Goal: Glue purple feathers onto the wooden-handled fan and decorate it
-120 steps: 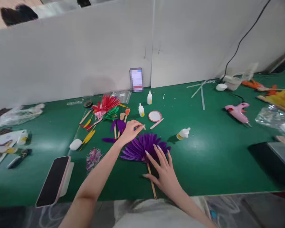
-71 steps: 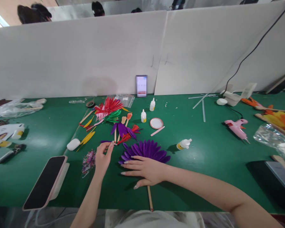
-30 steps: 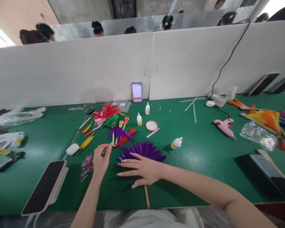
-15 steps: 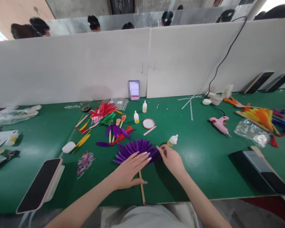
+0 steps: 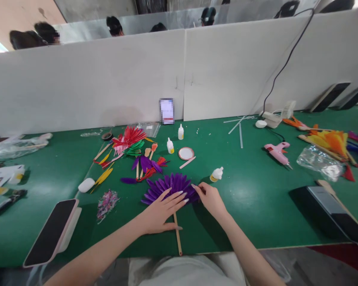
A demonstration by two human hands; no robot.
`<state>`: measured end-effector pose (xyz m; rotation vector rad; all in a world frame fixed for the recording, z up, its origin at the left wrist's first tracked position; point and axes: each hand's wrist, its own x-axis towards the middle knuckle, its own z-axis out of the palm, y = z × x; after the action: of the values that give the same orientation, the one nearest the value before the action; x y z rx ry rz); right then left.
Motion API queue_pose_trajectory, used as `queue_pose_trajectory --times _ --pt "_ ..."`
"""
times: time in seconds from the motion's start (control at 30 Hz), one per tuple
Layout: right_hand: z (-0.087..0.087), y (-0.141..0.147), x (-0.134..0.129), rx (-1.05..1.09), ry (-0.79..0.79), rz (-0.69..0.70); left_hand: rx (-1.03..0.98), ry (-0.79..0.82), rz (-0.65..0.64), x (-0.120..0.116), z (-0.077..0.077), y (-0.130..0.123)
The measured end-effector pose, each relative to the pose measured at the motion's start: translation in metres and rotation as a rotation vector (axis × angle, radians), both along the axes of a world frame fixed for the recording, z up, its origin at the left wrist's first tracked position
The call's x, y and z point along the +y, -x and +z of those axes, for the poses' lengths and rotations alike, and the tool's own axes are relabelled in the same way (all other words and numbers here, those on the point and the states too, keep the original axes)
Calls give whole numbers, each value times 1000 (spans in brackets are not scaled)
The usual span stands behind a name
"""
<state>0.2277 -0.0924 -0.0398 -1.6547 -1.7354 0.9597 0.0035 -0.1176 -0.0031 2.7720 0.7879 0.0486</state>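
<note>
A purple feather fan (image 5: 174, 183) with a thin wooden handle (image 5: 178, 238) lies on the green table in front of me. Flat across its lower middle rests my left hand (image 5: 164, 212), fingers spread, the thumb over the handle. My right hand (image 5: 210, 198) pinches a purple feather at the fan's right edge between thumb and fingertips. Just beyond that hand a small white glue bottle (image 5: 216, 174) stands tilted in view. Part of the fan's centre is hidden under my left hand.
Behind the fan are two glue bottles (image 5: 170, 145), a round white dish (image 5: 186, 153), a stick and coloured feathers (image 5: 129, 139). A pink glue gun (image 5: 278, 154) lies right. A phone-like device (image 5: 52, 232) is front left, a dark box (image 5: 331, 214) front right. A white partition (image 5: 86, 87) stands behind.
My right hand has shifted slightly left along the fan's right edge, still pinching. My left hand stays pressed on the fan. The camera view has turned a little.
</note>
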Motion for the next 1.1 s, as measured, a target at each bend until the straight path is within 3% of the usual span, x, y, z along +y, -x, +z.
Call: queue_pose_trajectory --times 0.23,0.53,0.8,1.1 --pt "9 -1 -6 76 15 -41 54 6 -3 0 -2 0" --pt "2 2 0 116 46 -47 31 -26 0 0 -5 1" --pt "9 2 -10 165 69 -90 17 -48 -8 0 -5 0" --pt "2 5 -19 -40 22 -118 37 -65 -12 0 -4 0"
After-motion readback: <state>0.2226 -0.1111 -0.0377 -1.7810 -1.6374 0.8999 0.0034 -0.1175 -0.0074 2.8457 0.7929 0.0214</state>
